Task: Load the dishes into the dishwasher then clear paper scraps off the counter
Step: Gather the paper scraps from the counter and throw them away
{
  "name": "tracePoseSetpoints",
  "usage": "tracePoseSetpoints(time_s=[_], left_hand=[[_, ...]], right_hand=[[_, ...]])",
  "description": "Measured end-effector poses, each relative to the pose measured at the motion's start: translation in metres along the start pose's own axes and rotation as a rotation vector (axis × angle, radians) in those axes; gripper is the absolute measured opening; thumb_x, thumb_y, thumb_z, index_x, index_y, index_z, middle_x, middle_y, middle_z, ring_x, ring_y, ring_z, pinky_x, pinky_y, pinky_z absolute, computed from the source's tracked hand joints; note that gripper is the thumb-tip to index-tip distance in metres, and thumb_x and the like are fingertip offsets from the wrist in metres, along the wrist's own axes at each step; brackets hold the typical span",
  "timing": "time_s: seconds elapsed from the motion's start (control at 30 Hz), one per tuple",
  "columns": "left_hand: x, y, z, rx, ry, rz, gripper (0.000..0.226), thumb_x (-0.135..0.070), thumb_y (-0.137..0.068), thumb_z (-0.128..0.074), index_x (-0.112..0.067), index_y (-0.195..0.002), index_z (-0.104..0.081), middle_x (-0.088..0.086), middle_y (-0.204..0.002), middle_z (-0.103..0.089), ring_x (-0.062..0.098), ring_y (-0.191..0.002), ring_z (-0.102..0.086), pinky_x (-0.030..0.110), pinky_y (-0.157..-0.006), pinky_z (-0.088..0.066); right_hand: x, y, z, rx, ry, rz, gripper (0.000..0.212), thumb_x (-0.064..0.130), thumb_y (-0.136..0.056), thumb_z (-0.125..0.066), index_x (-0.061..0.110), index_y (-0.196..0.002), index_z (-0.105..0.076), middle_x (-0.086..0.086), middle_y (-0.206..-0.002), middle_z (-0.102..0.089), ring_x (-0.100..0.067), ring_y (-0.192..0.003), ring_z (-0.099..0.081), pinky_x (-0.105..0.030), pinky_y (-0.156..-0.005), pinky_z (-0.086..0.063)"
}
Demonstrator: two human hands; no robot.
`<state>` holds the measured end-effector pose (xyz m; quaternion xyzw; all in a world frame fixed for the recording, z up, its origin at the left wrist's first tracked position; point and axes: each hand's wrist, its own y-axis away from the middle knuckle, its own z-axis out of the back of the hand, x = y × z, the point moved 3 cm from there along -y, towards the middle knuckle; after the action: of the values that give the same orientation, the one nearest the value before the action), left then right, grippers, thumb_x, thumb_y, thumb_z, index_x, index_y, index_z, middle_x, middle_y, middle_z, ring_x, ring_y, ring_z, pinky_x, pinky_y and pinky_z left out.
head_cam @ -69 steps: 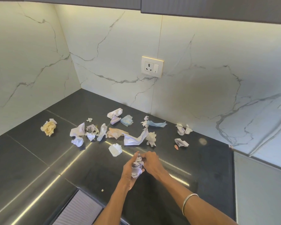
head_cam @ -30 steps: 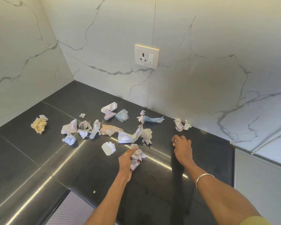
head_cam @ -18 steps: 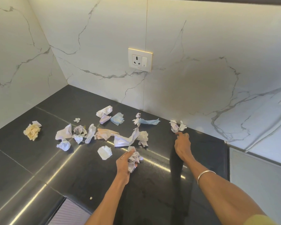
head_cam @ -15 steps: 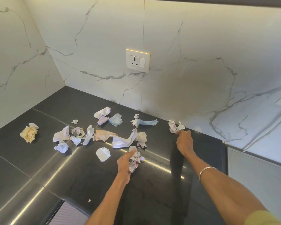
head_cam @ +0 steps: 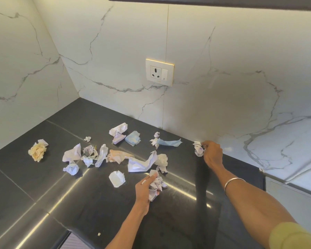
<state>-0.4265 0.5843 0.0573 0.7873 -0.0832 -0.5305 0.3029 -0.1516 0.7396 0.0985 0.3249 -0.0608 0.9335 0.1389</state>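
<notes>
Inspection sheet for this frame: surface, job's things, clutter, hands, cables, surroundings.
Surface: dark glossy counter, light streaks reflected.
Job's things: loose paper scraps scattered mid-counter; yellow wad apart at left; no dishes seen.
Clutter: tiny crumb near front edge.
Hands: left hand grips a bundle of scraps; right hand pinches a white scrap by the wall.
Cables: nothing seen.
Surroundings: marble backsplash, wall socket.

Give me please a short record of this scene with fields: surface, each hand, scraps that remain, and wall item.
surface: black counter, marble wall behind
left hand: grips a bundle of crumpled scraps
right hand: pinches a white scrap near the wall
remaining scraps: many loose, among them a yellow ball far left, a blue strip, a white wad
wall item: socket with switch
</notes>
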Motion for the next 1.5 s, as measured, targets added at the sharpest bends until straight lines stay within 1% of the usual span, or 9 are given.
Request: tracePoseSetpoints(time_s=[0.1, 0.27, 0.37, 0.47, 0.7, 0.93, 1.07, 1.3, 1.5], left_hand=[[-0.002, 0.000, 0.000, 0.006, -0.017, -0.006, 0.027, -0.027, -0.088, -0.071, -0.001, -0.093, -0.074, 0.018, -0.086, -0.073, 0.020, -0.064, -0.065, 0.030, -0.057, -0.052], [-0.001, 0.000, 0.000, -0.001, -0.026, -0.011, 0.027, -0.027, -0.088, -0.071, -0.001, -0.094, -0.074, 0.020, -0.087, -0.072, 0.020, -0.063, -0.064, 0.029, -0.054, -0.052], [-0.001, 0.001, 0.000, 0.003, -0.023, -0.001, 0.027, -0.028, -0.088, -0.071, -0.002, -0.096, -0.074, 0.020, -0.090, -0.072, 0.021, -0.067, -0.065, 0.029, -0.056, -0.052], [-0.001, 0.002, -0.001, 0.007, -0.018, -0.003, 0.027, -0.028, -0.088, -0.071, -0.002, -0.095, -0.074, 0.019, -0.088, -0.072, 0.020, -0.065, -0.065, 0.028, -0.056, -0.052], [-0.003, 0.000, 0.000, -0.003, -0.011, -0.008, 0.026, -0.027, -0.088, -0.071, -0.003, -0.095, -0.074, 0.017, -0.088, -0.073, 0.018, -0.065, -0.066, 0.027, -0.055, -0.053], [-0.002, -0.001, 0.001, -0.007, -0.026, -0.005, 0.024, -0.027, -0.088, -0.071, -0.004, -0.093, -0.074, 0.014, -0.086, -0.074, 0.019, -0.068, -0.067, 0.027, -0.057, -0.054], [-0.001, -0.001, 0.002, 0.018, -0.028, -0.007, 0.028, -0.026, -0.088, -0.071, 0.000, -0.095, -0.073, 0.018, -0.084, -0.072, 0.022, -0.062, -0.063, 0.030, -0.056, -0.051], [0.001, -0.002, 0.002, 0.036, -0.026, -0.007, 0.031, -0.027, -0.088, -0.071, 0.002, -0.096, -0.072, 0.018, -0.083, -0.072, 0.022, -0.058, -0.061, 0.030, -0.055, -0.050], [0.001, -0.004, 0.003, 0.048, -0.020, -0.022, 0.030, -0.030, -0.087, -0.072, -0.001, -0.094, -0.074, 0.018, -0.084, -0.071, 0.022, -0.062, -0.062, 0.030, -0.056, -0.051]], right_hand=[[-0.002, -0.003, -0.014, 0.095, 0.067, 0.005, 0.027, 0.019, -0.088, -0.070, 0.008, -0.113, -0.071, -0.014, -0.109, -0.070, -0.035, -0.097, -0.065, -0.029, -0.076, -0.045], [0.011, 0.002, -0.026, 0.161, 0.219, -0.008, 0.046, 0.037, -0.098, -0.045, 0.008, -0.134, -0.050, -0.016, -0.136, -0.050, -0.039, -0.119, -0.053, -0.042, -0.097, -0.045], [0.013, 0.003, -0.032, 0.238, 0.474, 0.067, 0.061, 0.047, -0.096, -0.049, 0.012, -0.144, -0.038, -0.016, -0.145, -0.041, -0.040, -0.127, -0.047, -0.045, -0.103, -0.041], [0.011, -0.001, -0.037, 0.238, 0.672, 0.133, 0.060, 0.045, -0.096, -0.052, 0.010, -0.144, -0.039, -0.017, -0.146, -0.038, -0.037, -0.125, -0.049, -0.042, -0.103, -0.041], [0.011, 0.005, -0.027, 0.123, 0.533, 0.194, 0.031, 0.017, -0.092, -0.061, 0.013, -0.123, -0.059, -0.013, -0.121, -0.055, -0.033, -0.098, -0.064, -0.036, -0.081, -0.050], [-0.005, 0.014, -0.014, 0.084, 0.325, 0.115, 0.026, -0.002, -0.089, -0.059, 0.009, -0.110, -0.069, -0.014, -0.112, -0.064, -0.036, -0.098, -0.064, -0.036, -0.080, -0.049], [-0.018, 0.011, 0.011, 0.001, 0.053, -0.051, 0.026, 0.002, -0.091, -0.061, 0.009, -0.116, -0.066, -0.016, -0.110, -0.067, -0.037, -0.100, -0.065, -0.035, -0.079, -0.050], [-0.037, 0.012, 0.042, -0.101, 0.074, -0.074, 0.031, 0.003, -0.091, -0.063, 0.005, -0.122, -0.065, -0.018, -0.120, -0.064, -0.038, -0.111, -0.060, -0.042, -0.096, -0.048], [-0.027, 0.004, 0.026, 0.024, 0.173, 0.078, 0.023, 0.003, -0.088, -0.065, 0.008, -0.110, -0.068, -0.014, -0.110, -0.066, -0.036, -0.095, -0.065, -0.033, -0.077, -0.048]])
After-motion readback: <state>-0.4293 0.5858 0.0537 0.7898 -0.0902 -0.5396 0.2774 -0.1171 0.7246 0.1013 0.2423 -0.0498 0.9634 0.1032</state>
